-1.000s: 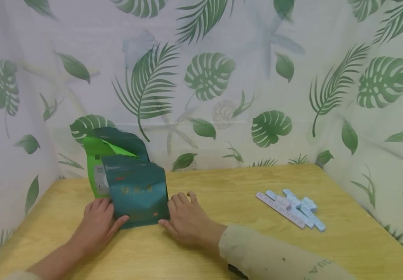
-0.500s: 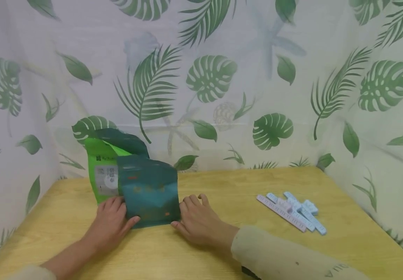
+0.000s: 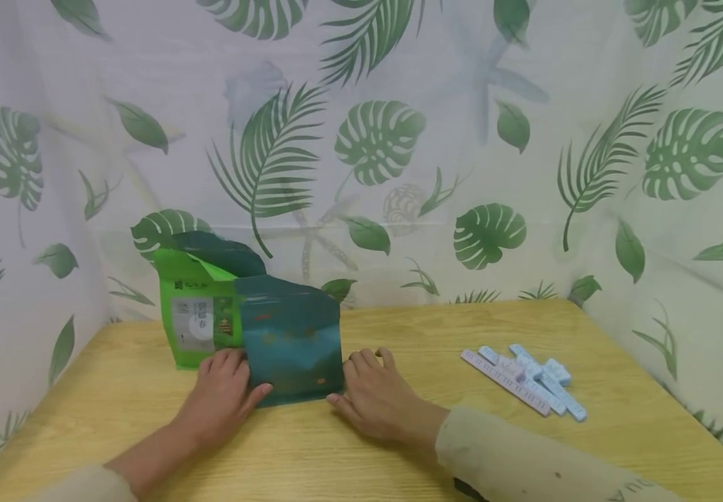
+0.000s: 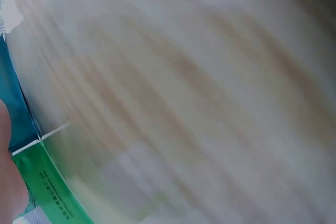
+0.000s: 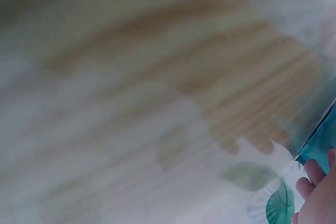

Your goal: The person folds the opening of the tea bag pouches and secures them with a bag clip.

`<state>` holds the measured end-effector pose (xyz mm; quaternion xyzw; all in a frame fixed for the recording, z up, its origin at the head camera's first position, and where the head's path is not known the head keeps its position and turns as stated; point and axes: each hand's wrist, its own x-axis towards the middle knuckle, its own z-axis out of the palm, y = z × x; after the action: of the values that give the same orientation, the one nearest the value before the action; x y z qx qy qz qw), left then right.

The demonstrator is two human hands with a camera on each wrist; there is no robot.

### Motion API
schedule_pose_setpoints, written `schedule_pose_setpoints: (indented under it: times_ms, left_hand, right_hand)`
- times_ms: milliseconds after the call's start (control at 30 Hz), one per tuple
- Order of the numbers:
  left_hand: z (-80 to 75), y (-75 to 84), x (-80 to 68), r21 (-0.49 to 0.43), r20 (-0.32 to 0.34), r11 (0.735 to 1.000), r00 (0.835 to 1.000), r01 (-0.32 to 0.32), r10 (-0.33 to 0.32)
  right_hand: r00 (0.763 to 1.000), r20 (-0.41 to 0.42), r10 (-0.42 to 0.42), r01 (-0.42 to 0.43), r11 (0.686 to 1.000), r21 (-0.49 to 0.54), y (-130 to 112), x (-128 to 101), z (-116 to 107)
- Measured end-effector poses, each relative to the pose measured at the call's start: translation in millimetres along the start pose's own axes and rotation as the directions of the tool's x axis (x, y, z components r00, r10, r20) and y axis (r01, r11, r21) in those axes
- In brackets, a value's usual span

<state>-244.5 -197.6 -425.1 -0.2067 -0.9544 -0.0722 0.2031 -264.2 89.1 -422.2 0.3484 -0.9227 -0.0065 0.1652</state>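
A teal pouch [image 3: 292, 341] stands upright on the table between both hands. My left hand [image 3: 219, 394] holds its lower left side, thumb across the front. At the lower right side, my right hand [image 3: 380, 397] grips the pouch's edge with curled fingers, thumb by the bottom corner. A bright green pouch [image 3: 201, 324] with a grey label stands behind to the left, another dark teal pouch [image 3: 229, 254] behind it, mostly hidden. In the left wrist view, the teal pouch [image 4: 16, 103] borders the green pouch [image 4: 50, 184]. The right wrist view catches fingers on the teal pouch [image 5: 323, 142].
Several pale blue bars [image 3: 562, 394] and a long pink bar [image 3: 505, 382] lie in a loose pile on the right of the wooden table [image 3: 411, 335]. A leaf-patterned cloth [image 3: 436, 174] hangs behind and at both sides.
Both hands have moved right with the teal pouch, sliding it away from in front of the green pouch. More of the green pouch's label now shows. The bars have stayed put.
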Motion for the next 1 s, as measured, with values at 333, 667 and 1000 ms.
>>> schedule_pose_setpoints:
  times_ms: [333,667,1000]
  left_hand:
    - [8.7,17.5,10.3,0.029,-0.034,1.000,0.999,0.007,-0.006]
    - [15.7,35.3,24.0,0.021,-0.055,1.000,0.998,0.011,-0.010]
    - [22.3,47.3,32.1,-0.006,-0.036,1.000,0.999,0.007,-0.007]
  right_hand:
    - [1.000,0.009,0.024,-0.024,0.999,0.022,15,-8,0]
    - [0.998,-0.060,0.036,-0.036,0.999,0.000,33,-15,0]
    - [0.996,-0.080,0.037,-0.037,0.999,-0.006,45,-22,-3]
